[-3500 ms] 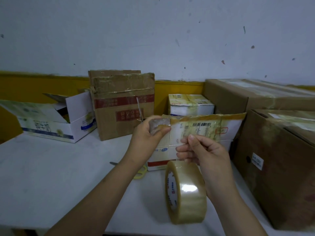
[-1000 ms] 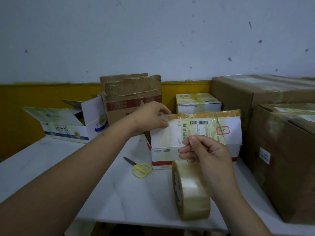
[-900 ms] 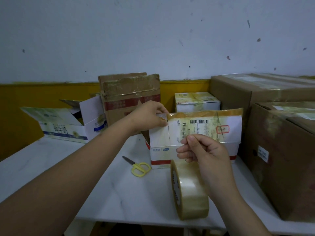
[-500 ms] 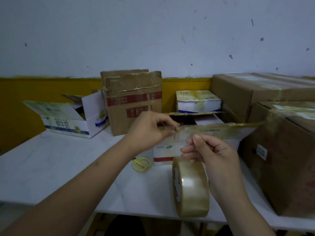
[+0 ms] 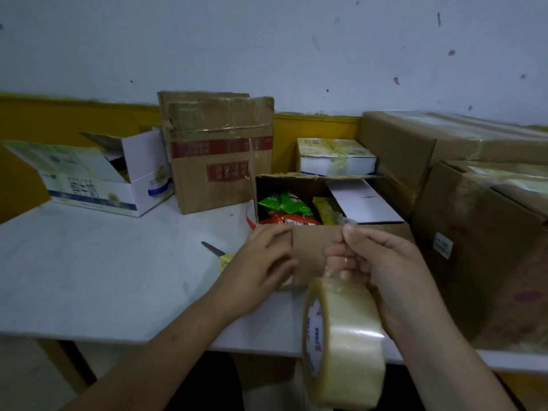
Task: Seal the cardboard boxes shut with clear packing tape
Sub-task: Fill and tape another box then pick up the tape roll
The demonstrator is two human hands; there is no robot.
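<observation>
Nearest, the clear packing tape roll (image 5: 341,342) is hanging below the right hand (image 5: 382,268), whose grip is pinching its free end. Just beyond, the left hand (image 5: 264,262) is lying flat-fingered on the open brown cardboard box's (image 5: 311,250) near flap.

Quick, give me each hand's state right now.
Left hand: open, fingers resting on the near flap of the open box.
Right hand: pinching the tape end, the tape roll hanging below it.
</observation>
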